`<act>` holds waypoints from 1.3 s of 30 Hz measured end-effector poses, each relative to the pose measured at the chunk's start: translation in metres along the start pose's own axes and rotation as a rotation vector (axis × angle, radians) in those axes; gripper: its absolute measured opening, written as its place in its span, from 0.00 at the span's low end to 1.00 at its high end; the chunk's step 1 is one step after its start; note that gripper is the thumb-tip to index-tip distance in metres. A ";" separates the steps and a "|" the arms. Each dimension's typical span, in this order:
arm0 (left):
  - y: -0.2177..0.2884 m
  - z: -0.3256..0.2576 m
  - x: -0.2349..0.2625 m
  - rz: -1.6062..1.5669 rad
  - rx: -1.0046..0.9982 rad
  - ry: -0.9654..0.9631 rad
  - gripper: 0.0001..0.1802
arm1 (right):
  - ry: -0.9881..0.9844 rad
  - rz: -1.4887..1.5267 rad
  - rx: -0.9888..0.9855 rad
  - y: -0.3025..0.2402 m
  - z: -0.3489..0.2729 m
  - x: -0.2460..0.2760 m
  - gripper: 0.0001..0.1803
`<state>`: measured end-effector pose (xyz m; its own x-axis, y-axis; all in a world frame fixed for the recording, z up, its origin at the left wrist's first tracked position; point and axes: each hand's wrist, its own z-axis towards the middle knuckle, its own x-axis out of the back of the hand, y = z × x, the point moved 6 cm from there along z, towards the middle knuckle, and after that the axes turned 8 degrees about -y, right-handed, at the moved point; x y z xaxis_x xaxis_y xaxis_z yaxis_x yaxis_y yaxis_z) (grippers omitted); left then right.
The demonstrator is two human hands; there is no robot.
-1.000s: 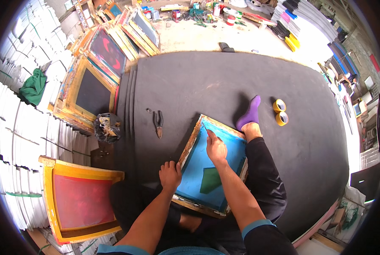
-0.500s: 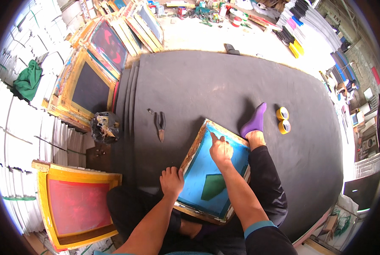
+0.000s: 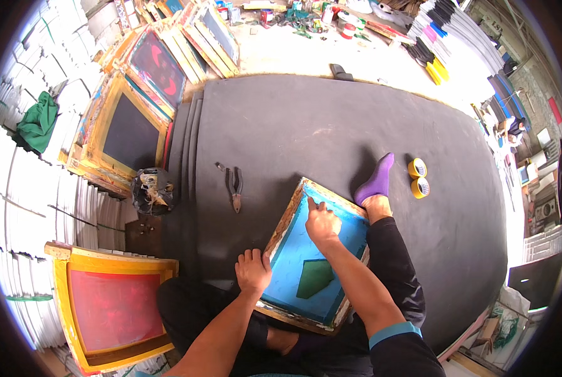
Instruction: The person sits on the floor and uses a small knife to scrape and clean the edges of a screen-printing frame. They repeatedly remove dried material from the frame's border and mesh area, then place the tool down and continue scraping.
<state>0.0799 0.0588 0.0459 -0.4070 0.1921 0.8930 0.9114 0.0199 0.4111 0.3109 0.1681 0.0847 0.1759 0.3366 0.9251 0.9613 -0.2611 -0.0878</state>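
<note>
Dark rubbery mat (image 3: 331,125) fills the floor of this cluttered workshop, and the person sits right on it, legs folded, one purple-socked foot (image 3: 376,179) stretched out ahead. Between the knees lies the wooden screen frame (image 3: 288,221), flat on the mat and turned at an angle, its mesh coated bright blue (image 3: 293,264) with a dark green patch (image 3: 315,278) near the middle. Worn, paint-stained wood runs round the edges.

Right hand (image 3: 321,223) is on the mesh near the far corner, fingers mostly curled, index finger pointing out and pressing toward the frame's top edge. Left hand (image 3: 252,270) rests on the near-left rail, fingers spread and bent over the wood, steadying it, holding nothing else.

To my eye this is careful edge work. It probably wants a light, even fingertip along the inner rim, with the left hand bracing firmly so the frame does not skate on the mat. Too hard a push could stretch or mark the mesh.

Off to the left, pliers (image 3: 234,186) lie well apart on the mat, and two yellow tape rolls (image 3: 418,177) sit just beyond the foot. A yellow frame with red mesh (image 3: 114,305) waits at lower left, more frames stacked behind.
</note>
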 end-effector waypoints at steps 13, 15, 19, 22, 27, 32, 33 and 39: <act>0.000 0.001 -0.002 0.023 0.004 0.000 0.17 | 0.084 0.085 0.030 0.005 -0.004 0.012 0.30; 0.000 0.001 0.000 0.023 0.014 -0.033 0.18 | 0.089 0.082 0.019 0.006 -0.004 0.011 0.31; 0.001 0.001 0.002 0.026 0.031 -0.061 0.18 | 0.020 0.086 0.012 0.006 -0.001 0.009 0.30; 0.001 0.001 0.004 0.023 0.041 -0.070 0.18 | 0.076 0.055 0.007 0.002 -0.003 0.010 0.31; -0.001 0.000 0.000 0.022 0.024 -0.034 0.18 | 0.083 -0.023 0.017 -0.006 -0.001 0.007 0.26; 0.005 0.001 0.001 0.047 -0.027 -0.019 0.15 | 0.022 -0.085 0.003 -0.012 0.007 -0.004 0.24; 0.006 -0.001 0.001 0.053 -0.039 -0.008 0.15 | -0.003 -0.002 -0.013 -0.007 0.008 -0.003 0.25; 0.004 -0.001 -0.001 0.074 -0.045 0.057 0.14 | 0.019 0.128 0.001 0.014 0.007 -0.006 0.28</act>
<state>0.0840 0.0577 0.0468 -0.3430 0.1358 0.9295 0.9358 -0.0363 0.3507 0.3244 0.1686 0.0752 0.2935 0.2837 0.9129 0.9313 -0.3002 -0.2062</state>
